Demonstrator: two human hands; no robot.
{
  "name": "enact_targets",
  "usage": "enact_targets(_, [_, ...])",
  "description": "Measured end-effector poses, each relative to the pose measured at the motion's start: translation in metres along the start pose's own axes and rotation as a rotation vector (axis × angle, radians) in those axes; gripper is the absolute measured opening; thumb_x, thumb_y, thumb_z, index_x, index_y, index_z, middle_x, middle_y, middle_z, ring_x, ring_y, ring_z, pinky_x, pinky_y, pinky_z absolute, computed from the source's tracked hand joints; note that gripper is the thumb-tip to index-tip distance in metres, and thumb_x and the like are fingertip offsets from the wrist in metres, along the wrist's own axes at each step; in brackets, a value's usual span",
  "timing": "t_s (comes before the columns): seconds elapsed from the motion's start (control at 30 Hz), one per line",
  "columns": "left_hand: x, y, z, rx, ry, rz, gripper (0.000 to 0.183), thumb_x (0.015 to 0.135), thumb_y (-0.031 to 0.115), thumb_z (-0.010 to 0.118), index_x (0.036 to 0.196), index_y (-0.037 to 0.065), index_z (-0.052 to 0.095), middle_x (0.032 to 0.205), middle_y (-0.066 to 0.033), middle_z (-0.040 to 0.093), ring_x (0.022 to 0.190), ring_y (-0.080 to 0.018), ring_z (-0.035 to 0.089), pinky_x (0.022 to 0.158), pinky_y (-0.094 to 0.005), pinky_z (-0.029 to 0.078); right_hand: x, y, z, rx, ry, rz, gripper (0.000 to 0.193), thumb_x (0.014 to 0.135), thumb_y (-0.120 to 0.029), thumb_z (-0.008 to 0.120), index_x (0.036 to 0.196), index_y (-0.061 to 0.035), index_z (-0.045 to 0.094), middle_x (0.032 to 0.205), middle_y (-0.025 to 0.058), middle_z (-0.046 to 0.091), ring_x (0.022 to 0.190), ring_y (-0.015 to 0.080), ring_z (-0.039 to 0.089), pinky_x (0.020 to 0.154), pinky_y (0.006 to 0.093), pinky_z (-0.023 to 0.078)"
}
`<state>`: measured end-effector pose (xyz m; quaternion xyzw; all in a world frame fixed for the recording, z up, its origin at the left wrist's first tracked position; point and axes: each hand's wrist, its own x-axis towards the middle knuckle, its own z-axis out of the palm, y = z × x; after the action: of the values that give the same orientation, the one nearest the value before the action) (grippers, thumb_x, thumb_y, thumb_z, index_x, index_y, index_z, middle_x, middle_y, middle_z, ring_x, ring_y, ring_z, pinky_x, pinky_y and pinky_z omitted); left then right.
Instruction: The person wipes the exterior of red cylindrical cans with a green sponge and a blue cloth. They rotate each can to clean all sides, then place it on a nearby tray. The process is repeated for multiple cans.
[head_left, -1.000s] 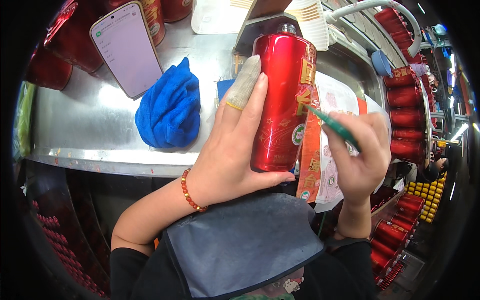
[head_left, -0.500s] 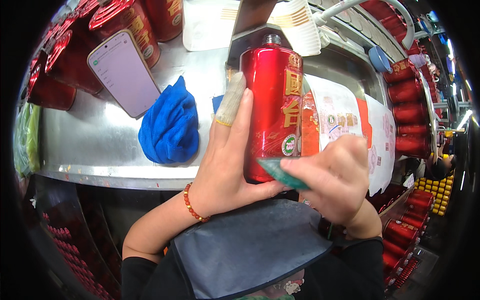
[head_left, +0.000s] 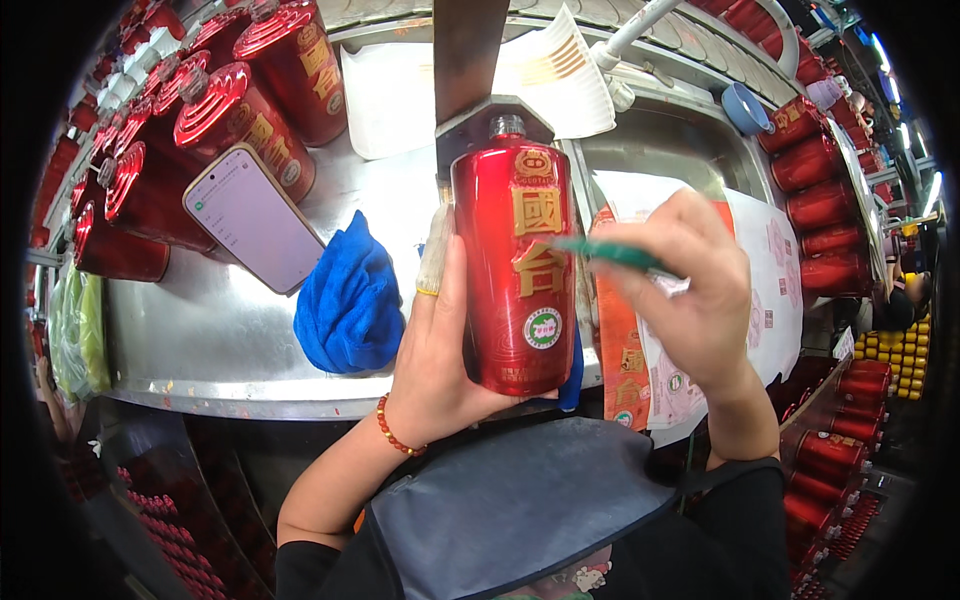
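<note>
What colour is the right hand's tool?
The tool is green, clearest in the head view.

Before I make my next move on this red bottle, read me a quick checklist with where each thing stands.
1. Left hand supporting the glossy red bottle with gold lettering: ok, fingers along its left side, thumb by its base.
2. Right hand holding the slim, pointed green tool: ok, grip closed around it.
3. Tool tip touching the bottle: cannot tell; it points at the lettering, but contact is unclear.
4. Greyish fabric finger sleeve with yellow edging on a left finger: ok.
5. Crumpled bright-blue cloth apart from the bottle: ok, left of it.
</note>
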<state>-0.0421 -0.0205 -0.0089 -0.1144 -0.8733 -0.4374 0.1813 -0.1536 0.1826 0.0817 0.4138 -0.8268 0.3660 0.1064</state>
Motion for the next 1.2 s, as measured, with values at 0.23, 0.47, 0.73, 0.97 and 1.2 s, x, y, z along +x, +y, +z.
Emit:
enact_targets(0.23, [0.0,-0.008,0.004,-0.122,-0.015,0.016,0.148,0.061,0.044,0.099,0.162,-0.005,0.003,0.164,-0.036,0.018,0.147,-0.0496,0.035,0.118,-0.0496,0.035,0.006,0.001,-0.005,0.063,-0.047,-0.034,0.023,0.079,-0.002,0.083,0.101,-0.0049,0.078,0.077,0.0031,0.059,0.07,0.014,0.053,0.06,0.0286,0.039])
enact_targets(0.47, [0.0,-0.009,-0.001,-0.107,-0.091,-0.007,0.15,0.061,0.046,0.099,0.163,-0.003,0.001,0.164,-0.036,0.014,0.15,-0.051,0.026,0.121,-0.0507,0.03,0.026,0.012,-0.014,0.134,-0.074,0.093,0.019,0.082,-0.006,0.082,0.1,-0.003,0.076,0.078,0.0022,0.058,0.071,0.0124,0.053,0.063,0.028,0.039])
enact_targets(0.73, [-0.022,0.006,-0.067,0.315,-0.076,-0.098,0.108,0.068,0.049,0.092,0.149,-0.005,0.046,0.156,-0.0272,0.042,0.147,-0.0465,0.036,0.12,-0.0516,0.032,0.071,0.017,-0.016,-0.054,-0.118,-0.13,0.015,0.081,-0.017,0.081,0.092,-0.0072,0.077,0.082,0.0102,0.068,0.078,0.0267,0.066,0.07,0.0372,0.051])
enact_targets(0.97, [-0.037,-0.01,-0.086,0.579,-0.083,-0.146,0.079,0.071,0.039,0.09,0.136,0.002,0.063,0.143,-0.0181,0.059,0.14,-0.043,0.045,0.114,-0.0522,0.04,0.067,0.01,-0.01,-0.081,-0.121,-0.26,0.021,0.079,-0.009,0.083,0.099,-0.0076,0.079,0.073,0.0027,0.053,0.067,0.0169,0.049,0.059,0.0322,0.038])
enact_targets(1.2, [-0.035,-0.037,-0.075,0.541,0.01,-0.037,0.048,0.076,0.016,0.086,0.121,0.008,0.073,0.122,-0.0137,0.068,0.107,-0.0355,0.06,0.092,-0.0447,0.051,0.029,-0.009,-0.023,-0.064,-0.218,-0.226,0.028,0.072,-0.006,0.085,0.099,-0.0082,0.078,0.076,0.0021,0.054,0.069,0.0199,0.05,0.061,0.0311,0.038])
